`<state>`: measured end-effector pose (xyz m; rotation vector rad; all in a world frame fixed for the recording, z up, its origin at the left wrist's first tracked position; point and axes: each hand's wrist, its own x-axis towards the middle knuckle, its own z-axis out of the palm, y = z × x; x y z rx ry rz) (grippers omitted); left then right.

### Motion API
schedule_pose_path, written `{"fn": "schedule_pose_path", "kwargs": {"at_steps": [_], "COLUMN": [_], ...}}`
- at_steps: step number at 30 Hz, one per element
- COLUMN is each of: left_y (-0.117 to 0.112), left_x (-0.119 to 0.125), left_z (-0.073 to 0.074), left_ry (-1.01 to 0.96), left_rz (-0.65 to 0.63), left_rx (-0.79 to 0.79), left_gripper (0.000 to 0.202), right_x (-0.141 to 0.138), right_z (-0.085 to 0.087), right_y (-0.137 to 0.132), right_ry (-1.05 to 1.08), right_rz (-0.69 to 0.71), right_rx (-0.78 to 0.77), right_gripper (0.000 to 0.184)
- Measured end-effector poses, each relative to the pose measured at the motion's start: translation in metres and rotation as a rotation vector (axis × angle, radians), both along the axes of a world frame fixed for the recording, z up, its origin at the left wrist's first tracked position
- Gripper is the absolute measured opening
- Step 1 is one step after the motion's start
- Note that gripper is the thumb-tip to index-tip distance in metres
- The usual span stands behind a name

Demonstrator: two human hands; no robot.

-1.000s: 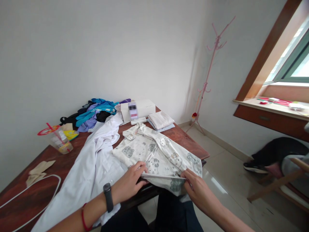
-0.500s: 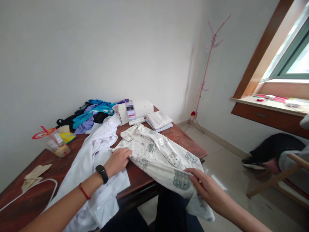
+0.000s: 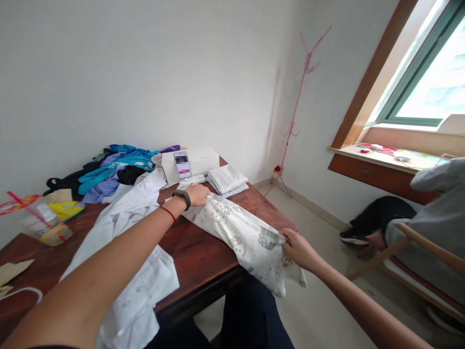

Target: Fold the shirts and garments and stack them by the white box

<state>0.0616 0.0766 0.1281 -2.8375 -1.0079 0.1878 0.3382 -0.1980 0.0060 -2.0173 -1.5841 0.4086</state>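
Note:
A white pajama top (image 3: 236, 228) with grey cartoon cat faces stretches between my two hands, doubled into a long strip. My left hand (image 3: 198, 195), with a black band on its wrist, grips the far end over the table. At the near end my right hand (image 3: 298, 248) pinches the edge, and the cloth hangs past the table's front corner above my lap. A white shirt (image 3: 127, 247) lies rumpled on the table (image 3: 196, 252) under my left forearm, partly hanging over the front edge.
At the back stand a white box (image 3: 203, 161), a phone (image 3: 182, 165) propped on it, folded cloths (image 3: 228, 180) and piled clothes (image 3: 119, 167). A plastic cup (image 3: 47, 225) is at left. A pink coat rack (image 3: 296, 106) stands in the corner; a seated person (image 3: 436, 213) is at right.
My left hand has moved away from me toward the far end of the pajama top. My right hand has raised the near end, and the garment is now folded narrower.

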Motion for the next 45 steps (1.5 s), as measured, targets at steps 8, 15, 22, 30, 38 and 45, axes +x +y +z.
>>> {"fn": "schedule_pose_path", "kwargs": {"at_steps": [8, 15, 22, 30, 38, 45], "left_y": [0.039, 0.042, 0.050, 0.055, 0.002, -0.021], "left_x": [0.026, 0.038, 0.029, 0.010, 0.034, 0.037], "left_z": [-0.021, -0.052, -0.077, -0.067, -0.064, -0.096], "left_ry": [-0.048, -0.126, -0.208, -0.338, -0.391, -0.335], "left_rz": [0.048, 0.105, 0.162, 0.297, -0.077, -0.091], "left_rx": [-0.013, 0.054, 0.050, 0.098, -0.073, -0.230], "left_gripper": [0.024, 0.027, 0.028, 0.025, 0.047, 0.062], "right_x": [0.006, 0.017, 0.026, 0.041, 0.036, 0.047], "right_z": [-0.015, -0.034, -0.039, -0.057, -0.075, -0.071], "right_y": [-0.020, -0.022, -0.034, -0.036, -0.026, -0.018], "right_ry": [0.114, 0.069, 0.023, 0.215, 0.290, 0.432], "right_rz": [-0.107, -0.188, -0.286, -0.358, -0.086, -0.126], "right_rx": [0.026, 0.107, 0.345, 0.262, 0.063, 0.084], "right_gripper": [0.020, 0.025, 0.031, 0.046, 0.056, 0.060]}}
